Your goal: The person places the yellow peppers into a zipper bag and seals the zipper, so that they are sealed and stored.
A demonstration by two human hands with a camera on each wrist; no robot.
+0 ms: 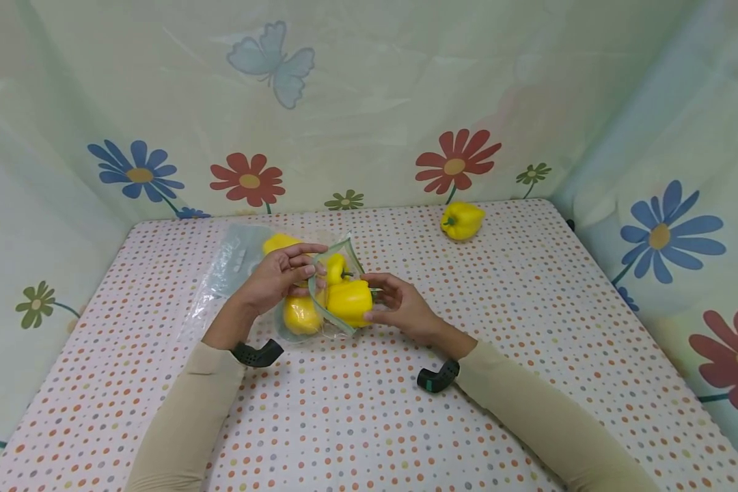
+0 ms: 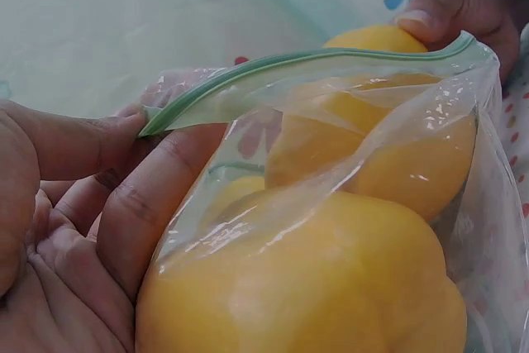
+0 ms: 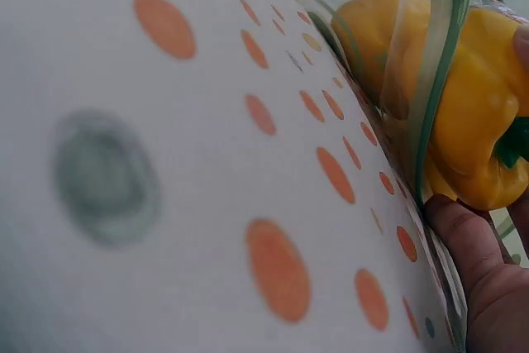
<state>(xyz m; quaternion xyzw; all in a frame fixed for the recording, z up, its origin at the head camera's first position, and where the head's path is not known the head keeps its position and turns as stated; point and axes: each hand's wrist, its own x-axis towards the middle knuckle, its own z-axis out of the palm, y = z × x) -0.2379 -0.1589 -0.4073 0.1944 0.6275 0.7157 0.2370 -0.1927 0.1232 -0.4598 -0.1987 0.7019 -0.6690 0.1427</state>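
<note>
A clear zip bag (image 1: 292, 333) with a green seal lies on its side, its mouth spread toward the right. In the left wrist view, my left hand (image 2: 74, 204) pinches the seal edge between thumb and fingers. My right hand (image 1: 406, 311) holds a yellow bell pepper (image 1: 348, 303) at the mouth, partly inside the seal; its green stem (image 3: 514, 140) faces that hand. Another pepper (image 1: 335, 265) shows within the opening. Deeper in the bag sits a further yellow pepper (image 1: 301, 316). Behind my left hand is one more yellow piece (image 1: 279, 241), mostly covered.
A yellow bell pepper (image 1: 462, 221) lies by itself near the far edge of the dotted table (image 1: 344, 424). Crumpled clear plastic (image 1: 224, 266) spreads to the left of the bag. Flowered curtains (image 1: 369, 102) stand behind and at both sides.
</note>
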